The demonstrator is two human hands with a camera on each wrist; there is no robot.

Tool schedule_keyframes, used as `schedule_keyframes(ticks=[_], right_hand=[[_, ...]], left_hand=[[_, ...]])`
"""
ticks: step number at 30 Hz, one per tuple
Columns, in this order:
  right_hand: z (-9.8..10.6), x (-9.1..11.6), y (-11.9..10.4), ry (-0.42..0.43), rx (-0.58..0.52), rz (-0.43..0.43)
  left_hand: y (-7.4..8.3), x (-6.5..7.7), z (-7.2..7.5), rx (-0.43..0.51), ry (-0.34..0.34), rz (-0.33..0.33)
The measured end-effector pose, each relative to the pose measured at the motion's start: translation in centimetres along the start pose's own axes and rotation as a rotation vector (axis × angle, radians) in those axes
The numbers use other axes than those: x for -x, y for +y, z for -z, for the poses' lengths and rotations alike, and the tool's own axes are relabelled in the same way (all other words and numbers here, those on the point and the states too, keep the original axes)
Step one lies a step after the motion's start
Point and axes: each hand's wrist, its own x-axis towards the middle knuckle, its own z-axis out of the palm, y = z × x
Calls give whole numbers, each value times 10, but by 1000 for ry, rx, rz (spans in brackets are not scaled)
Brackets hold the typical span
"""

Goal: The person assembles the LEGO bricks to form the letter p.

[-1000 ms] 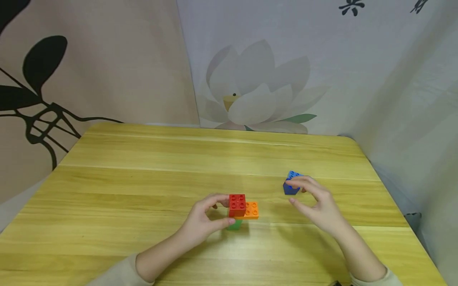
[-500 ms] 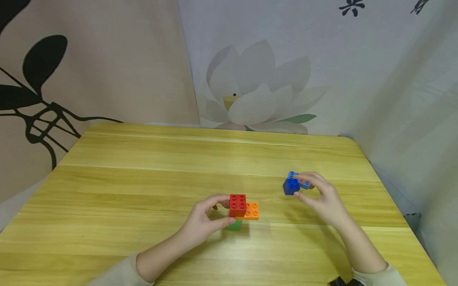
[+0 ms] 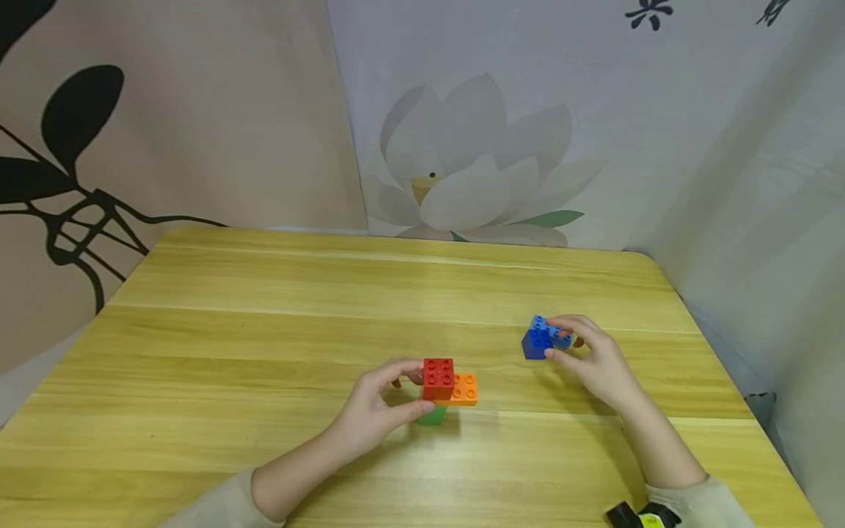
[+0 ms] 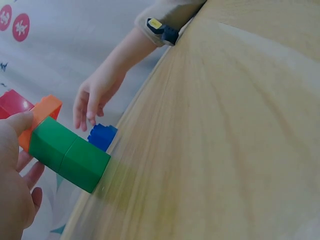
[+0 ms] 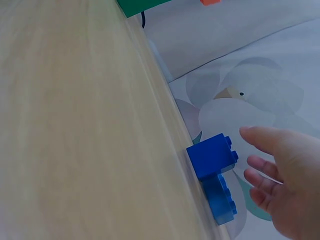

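A stack of blocks (image 4: 69, 154) stands near the front middle of the table (image 3: 264, 352), and its lower end appears to touch the tabletop. On the top there is a red block (image 3: 439, 379), which sits over the left part of an orange block (image 3: 465, 389); the right part of the orange one reaches out with its studs bare. Under them is a green section (image 4: 70, 152), and in the left wrist view a seam crosses it, so it looks like two blocks. The left hand (image 3: 372, 403) pinches this stack from the left side, with the thumb on the near side and fingers on the far side. To the right of the stack and farther back, well apart from it, a dark blue block (image 3: 536, 345) lies just beside a lighter blue block (image 5: 218, 200); I cannot tell if these two are joined. The right hand (image 3: 590, 363) is beside the blue pair, its thumb and fingers spread apart; in the right wrist view a gap separates it from the blocks. Its wrist bears a black device (image 3: 650, 519) with a yellow label, by the light sleeve (image 3: 703, 504). Behind the table hangs a pale cloth (image 3: 594, 73) with a printed lotus (image 3: 475, 169), and dark leaves (image 3: 82, 110) are drawn at the left.
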Motion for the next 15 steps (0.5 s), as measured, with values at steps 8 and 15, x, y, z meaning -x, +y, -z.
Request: schedule_keyframes(ticks=[8, 15], right_hand=[[-4, 0, 11, -13, 0, -11], [-8, 0, 16, -27, 16, -8]], left_hand=[[-2, -1, 0, 2, -2, -10], [-2, -1, 0, 3, 0, -7]])
